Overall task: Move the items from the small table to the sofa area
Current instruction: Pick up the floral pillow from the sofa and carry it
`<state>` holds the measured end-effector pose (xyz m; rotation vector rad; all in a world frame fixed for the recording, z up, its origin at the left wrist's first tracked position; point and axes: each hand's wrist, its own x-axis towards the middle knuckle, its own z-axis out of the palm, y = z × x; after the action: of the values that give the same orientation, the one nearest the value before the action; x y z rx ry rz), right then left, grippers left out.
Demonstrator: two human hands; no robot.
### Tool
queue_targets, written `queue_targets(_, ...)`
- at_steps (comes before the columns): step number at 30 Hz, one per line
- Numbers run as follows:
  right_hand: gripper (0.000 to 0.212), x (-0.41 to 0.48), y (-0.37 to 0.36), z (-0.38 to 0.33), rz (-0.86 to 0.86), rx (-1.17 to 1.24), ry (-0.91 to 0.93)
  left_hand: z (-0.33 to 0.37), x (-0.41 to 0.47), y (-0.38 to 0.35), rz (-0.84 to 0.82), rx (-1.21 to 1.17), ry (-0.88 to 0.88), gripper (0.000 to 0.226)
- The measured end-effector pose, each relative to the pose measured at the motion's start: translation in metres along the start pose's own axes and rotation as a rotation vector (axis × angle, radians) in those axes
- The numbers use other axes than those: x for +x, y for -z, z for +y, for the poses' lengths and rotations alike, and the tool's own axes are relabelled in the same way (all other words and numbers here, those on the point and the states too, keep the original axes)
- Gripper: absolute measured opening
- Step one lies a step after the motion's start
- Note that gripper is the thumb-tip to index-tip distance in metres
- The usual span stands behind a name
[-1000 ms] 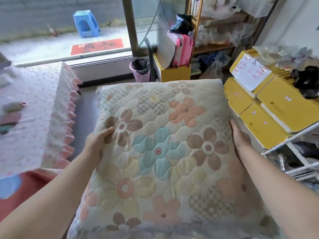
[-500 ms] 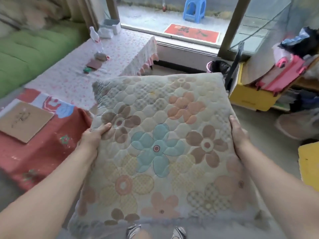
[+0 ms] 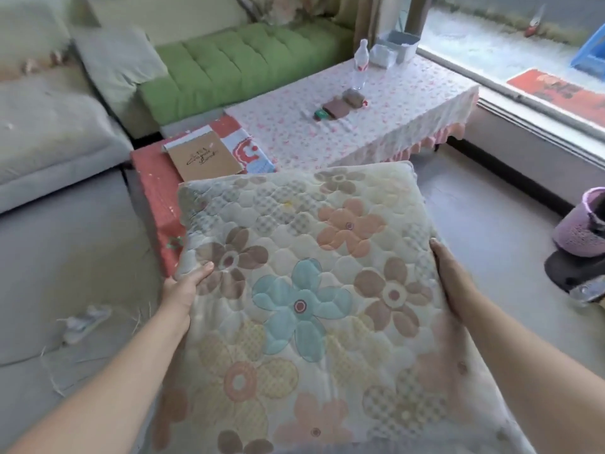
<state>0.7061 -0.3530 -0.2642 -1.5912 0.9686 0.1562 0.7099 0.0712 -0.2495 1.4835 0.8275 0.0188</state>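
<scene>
Closest in, a large square quilted cushion printed with pastel flowers [image 3: 304, 303] is held out flat in front of the person, its broad face turned up and its far edge pointing toward the low tables; it looks roughly square, so no long axis stands out. The left hand [image 3: 183, 290] clamps its left edge, thumb on top, and the right hand [image 3: 453, 283] grips the right edge, so the cushion spans the gap between them (in the air, resting on nothing). Beyond its far edge lies a brown card booklet with dark cursive script [image 3: 204, 157], too small to read, on a red patterned cloth [image 3: 154, 178]. Farther off, a clear plastic bottle [image 3: 360, 65] stands on a pink-dotted tablecloth [image 3: 376, 126], with a green tufted sofa seat [image 3: 242, 57] behind.
</scene>
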Motion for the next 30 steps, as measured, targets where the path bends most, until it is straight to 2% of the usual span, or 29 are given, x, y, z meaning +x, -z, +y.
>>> queue_targets(3, 0.057, 0.015, -0.032, -0.021, -0.05, -0.077, 0.026, -0.005, 0.018, 0.015, 0.072, -0.022, 0.064, 0.057)
queue_targets(10, 0.073, 0.073, -0.11, -0.054, -0.173, -0.254, 0.039, -0.031, 0.057, 0.031, 0.23, -0.064, 0.156, 0.062)
queue_targets(16, 0.086, 0.131, -0.168, -0.047, -0.286, -0.339, 0.018, -0.072, 0.087, 0.028, 0.326, -0.113, 0.199, 0.065)
queue_targets(20, 0.087, 0.176, -0.211, -0.03, -0.328, -0.386, 0.017, -0.117, 0.113, 0.021, 0.384, -0.157, 0.238, 0.047)
queue_targets(30, 0.065, 0.269, -0.289, 0.038, -0.296, -0.504, 0.028, -0.213, 0.203, -0.002, 0.458, -0.186, 0.209, 0.019)
